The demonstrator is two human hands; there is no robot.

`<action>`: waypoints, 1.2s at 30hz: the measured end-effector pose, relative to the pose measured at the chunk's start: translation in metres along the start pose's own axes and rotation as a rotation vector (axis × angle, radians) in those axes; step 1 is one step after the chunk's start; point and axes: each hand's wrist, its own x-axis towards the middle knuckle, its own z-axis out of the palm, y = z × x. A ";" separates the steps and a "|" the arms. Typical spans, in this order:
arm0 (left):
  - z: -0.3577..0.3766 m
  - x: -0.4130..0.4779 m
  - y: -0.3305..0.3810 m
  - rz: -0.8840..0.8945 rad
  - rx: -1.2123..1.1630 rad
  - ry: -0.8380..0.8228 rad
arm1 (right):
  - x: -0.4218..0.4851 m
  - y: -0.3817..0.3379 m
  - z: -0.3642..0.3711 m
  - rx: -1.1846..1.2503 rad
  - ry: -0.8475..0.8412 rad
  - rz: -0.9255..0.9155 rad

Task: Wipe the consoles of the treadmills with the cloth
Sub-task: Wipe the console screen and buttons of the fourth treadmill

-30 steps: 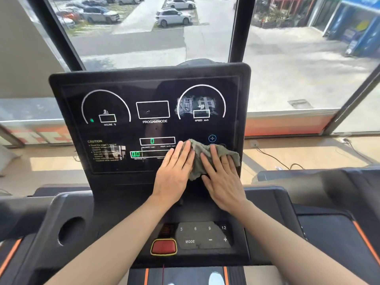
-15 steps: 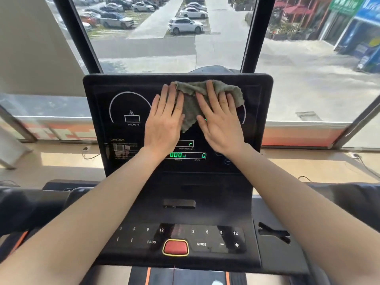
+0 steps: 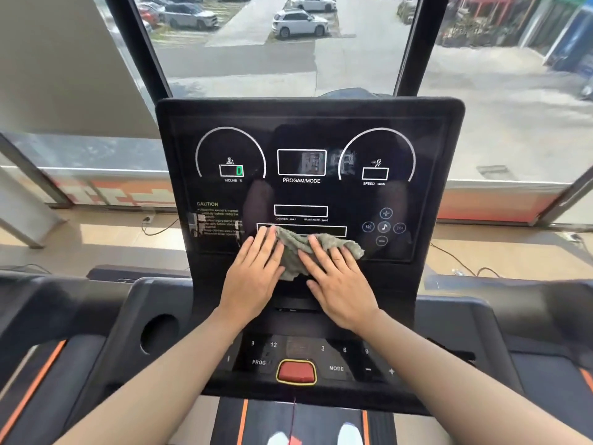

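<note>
Nearest, at 6 o'clock below the wrists, the red stop button (image 3: 296,371) and the key row (image 3: 336,368) sit under the forearms; a dropped wrist could press one. Beyond, the left hand (image 3: 253,274) and right hand (image 3: 340,284) lie flat, fingers straight, grasping nothing. The right presses the grey cloth (image 3: 298,252) onto the console (image 3: 301,123) at its 6 o'clock edge, and the left lies at the cloth's side. Bunched, the cloth may slip free or smear. At 2 o'clock from the right hand, the touch icons (image 3: 384,227) could be triggered by a stray swipe.
</note>
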 end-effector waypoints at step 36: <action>0.009 -0.052 -0.062 -0.214 -0.041 -0.024 | 0.046 -0.057 0.000 -0.071 -0.038 -0.153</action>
